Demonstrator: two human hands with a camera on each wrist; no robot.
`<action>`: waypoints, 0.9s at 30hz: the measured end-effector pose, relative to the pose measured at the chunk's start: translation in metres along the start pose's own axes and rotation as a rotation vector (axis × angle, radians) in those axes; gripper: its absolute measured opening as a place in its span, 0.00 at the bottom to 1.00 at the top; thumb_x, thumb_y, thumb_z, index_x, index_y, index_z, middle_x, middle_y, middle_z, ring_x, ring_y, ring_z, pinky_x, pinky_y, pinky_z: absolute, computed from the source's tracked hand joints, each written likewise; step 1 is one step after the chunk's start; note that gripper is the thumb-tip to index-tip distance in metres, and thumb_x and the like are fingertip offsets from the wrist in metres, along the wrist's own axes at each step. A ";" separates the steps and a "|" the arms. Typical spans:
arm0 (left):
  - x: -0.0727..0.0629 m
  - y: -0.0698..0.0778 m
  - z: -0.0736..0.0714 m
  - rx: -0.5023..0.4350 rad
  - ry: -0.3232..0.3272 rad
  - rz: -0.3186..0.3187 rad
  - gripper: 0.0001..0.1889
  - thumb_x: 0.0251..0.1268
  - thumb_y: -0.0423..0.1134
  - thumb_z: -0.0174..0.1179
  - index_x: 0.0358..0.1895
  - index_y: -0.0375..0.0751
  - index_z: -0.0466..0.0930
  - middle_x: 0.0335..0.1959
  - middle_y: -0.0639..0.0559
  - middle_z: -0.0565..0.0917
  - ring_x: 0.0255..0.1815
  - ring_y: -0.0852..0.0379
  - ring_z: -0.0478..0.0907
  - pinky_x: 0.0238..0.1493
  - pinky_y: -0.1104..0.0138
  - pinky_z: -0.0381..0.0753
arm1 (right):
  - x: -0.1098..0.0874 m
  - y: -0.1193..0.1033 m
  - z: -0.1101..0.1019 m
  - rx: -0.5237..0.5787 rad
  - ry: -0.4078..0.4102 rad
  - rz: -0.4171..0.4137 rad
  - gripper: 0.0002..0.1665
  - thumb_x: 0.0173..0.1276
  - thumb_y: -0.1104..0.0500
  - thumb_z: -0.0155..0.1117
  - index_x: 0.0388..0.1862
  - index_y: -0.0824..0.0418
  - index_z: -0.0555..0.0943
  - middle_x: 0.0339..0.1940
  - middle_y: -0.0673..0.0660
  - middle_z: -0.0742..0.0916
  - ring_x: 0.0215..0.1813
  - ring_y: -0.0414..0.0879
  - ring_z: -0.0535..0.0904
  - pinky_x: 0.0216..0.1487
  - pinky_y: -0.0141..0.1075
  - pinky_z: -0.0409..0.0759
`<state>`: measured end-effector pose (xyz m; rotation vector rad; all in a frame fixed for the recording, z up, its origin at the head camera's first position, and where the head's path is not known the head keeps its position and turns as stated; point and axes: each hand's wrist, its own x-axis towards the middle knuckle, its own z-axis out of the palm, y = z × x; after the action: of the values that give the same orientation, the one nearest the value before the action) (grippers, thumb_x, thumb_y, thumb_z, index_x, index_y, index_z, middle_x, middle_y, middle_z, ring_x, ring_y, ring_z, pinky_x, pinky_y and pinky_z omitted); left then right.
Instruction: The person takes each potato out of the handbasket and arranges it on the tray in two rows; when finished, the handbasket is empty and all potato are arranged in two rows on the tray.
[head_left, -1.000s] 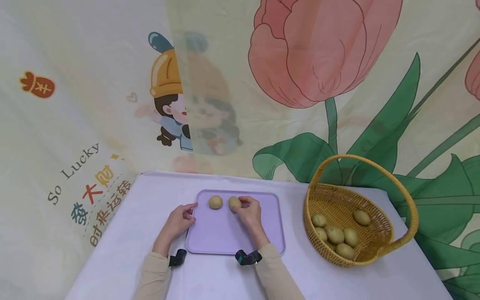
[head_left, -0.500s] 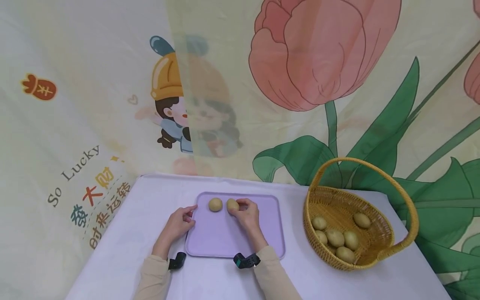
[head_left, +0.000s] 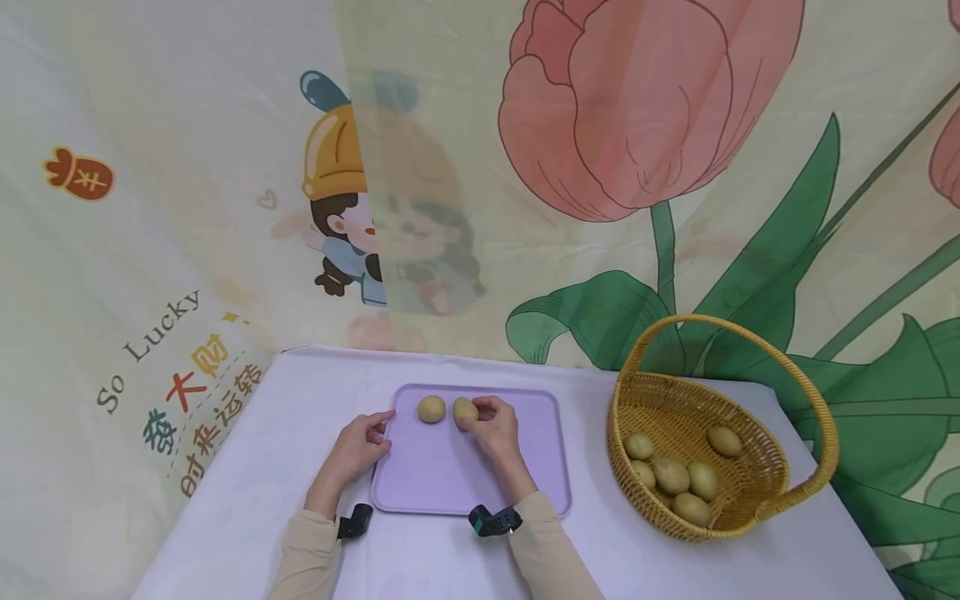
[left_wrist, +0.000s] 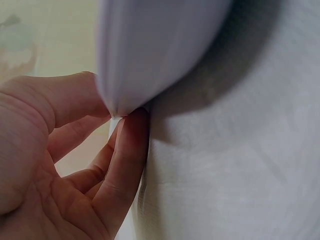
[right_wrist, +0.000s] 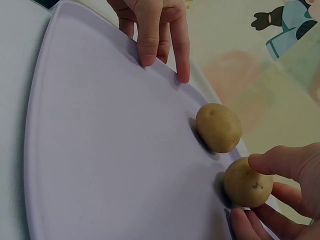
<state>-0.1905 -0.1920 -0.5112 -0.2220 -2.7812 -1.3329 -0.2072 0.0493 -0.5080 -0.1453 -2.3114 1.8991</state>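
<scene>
My right hand point(head_left: 498, 432) pinches a potato point(head_left: 465, 412) between thumb and fingertips, on the far part of a lilac tray point(head_left: 472, 510). Just left of it lies a second potato point(head_left: 431, 409), separated by a narrow gap. In the right wrist view the held potato point(right_wrist: 246, 184) rests close to the tray's rim, beside the other potato point(right_wrist: 218, 127). At the tray's left side my left hand point(head_left: 357, 446) holds the rim. The left wrist view shows the thumb and fingers of that hand point(left_wrist: 65, 145) meeting around the tray's edge point(left_wrist: 150, 55).
Right of the tray stands a wicker basket point(head_left: 622, 492) with a tall arched handle point(head_left: 750, 329); several potatoes point(head_left: 671, 475) lie inside. A white cloth point(head_left: 420, 558) covers the table. Printed curtains point(head_left: 450, 167) hang behind and to the left.
Over the past second the held potato has shifted slightly left, nearer the other one, with my right hand. My left hand has stayed at the tray's edge.
</scene>
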 end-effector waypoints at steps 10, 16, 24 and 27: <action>0.000 0.001 -0.001 0.003 -0.011 -0.006 0.27 0.48 0.22 0.63 0.57 0.27 0.79 0.36 0.44 0.79 0.32 0.54 0.78 0.36 0.68 0.77 | -0.002 -0.004 -0.005 -0.024 0.023 0.004 0.23 0.45 0.69 0.74 0.44 0.74 0.82 0.41 0.69 0.86 0.43 0.61 0.84 0.46 0.46 0.82; 0.000 0.003 -0.003 0.001 -0.024 -0.014 0.27 0.49 0.22 0.63 0.58 0.28 0.78 0.37 0.44 0.79 0.33 0.54 0.79 0.37 0.67 0.77 | -0.002 -0.014 -0.014 -0.033 0.036 0.028 0.23 0.47 0.69 0.72 0.46 0.75 0.83 0.45 0.71 0.84 0.47 0.64 0.83 0.49 0.51 0.81; -0.001 0.005 -0.003 0.002 -0.027 -0.028 0.27 0.49 0.22 0.63 0.59 0.28 0.78 0.37 0.44 0.78 0.33 0.55 0.78 0.37 0.68 0.77 | 0.000 -0.021 -0.030 -0.051 0.035 -0.014 0.21 0.52 0.69 0.73 0.46 0.76 0.82 0.45 0.73 0.85 0.46 0.65 0.84 0.48 0.49 0.82; -0.001 0.005 -0.003 0.001 -0.027 -0.029 0.27 0.49 0.22 0.63 0.59 0.28 0.78 0.37 0.44 0.79 0.33 0.54 0.78 0.37 0.68 0.77 | 0.001 -0.022 -0.038 -0.062 0.022 -0.020 0.21 0.54 0.67 0.73 0.46 0.76 0.82 0.45 0.73 0.85 0.46 0.65 0.84 0.48 0.49 0.82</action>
<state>-0.1885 -0.1916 -0.5057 -0.2026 -2.8183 -1.3444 -0.2009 0.0813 -0.4788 -0.1482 -2.3493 1.8088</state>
